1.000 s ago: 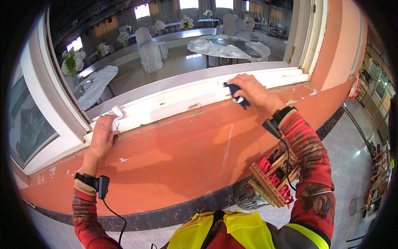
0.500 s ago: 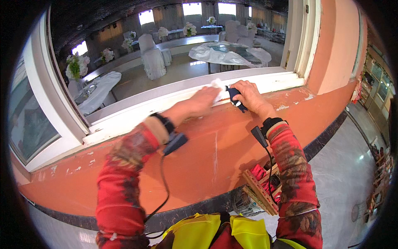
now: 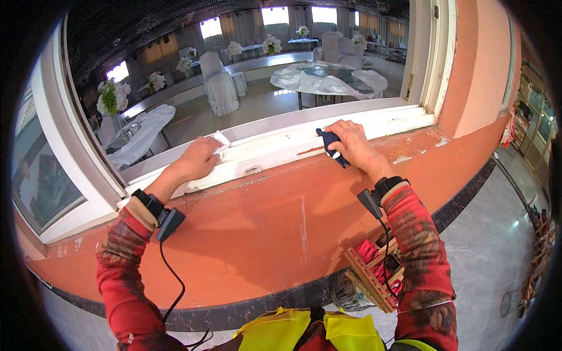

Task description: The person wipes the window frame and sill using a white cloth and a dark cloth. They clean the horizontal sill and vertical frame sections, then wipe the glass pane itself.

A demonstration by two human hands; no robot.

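My left hand (image 3: pixel 198 159) is closed on a crumpled white wipe (image 3: pixel 221 140), pressed to the white window sill track (image 3: pixel 275 147) left of the middle. Further right, my right hand (image 3: pixel 355 146) grips a small dark blue thing (image 3: pixel 329 140) with a white part at its side; its kind is not clear. That hand rests at the sill's front edge, next to a thin reddish-brown strip on the white frame. Both wrists carry black bands with small dark boxes and cables.
Below the sill runs an orange wall (image 3: pixel 263 234) with chipped paint. A sliding window pane (image 3: pixel 44 169) stands at the left. A wooden rack (image 3: pixel 369 279) with red items is at the wall's foot. Beyond the opening are covered tables (image 3: pixel 328 79), a draped chair (image 3: pixel 218 88) and flowers.
My left hand has moved left along the sill with the white wipe, away from my right hand. The right hand has stayed nearly in place, still on the dark blue thing.
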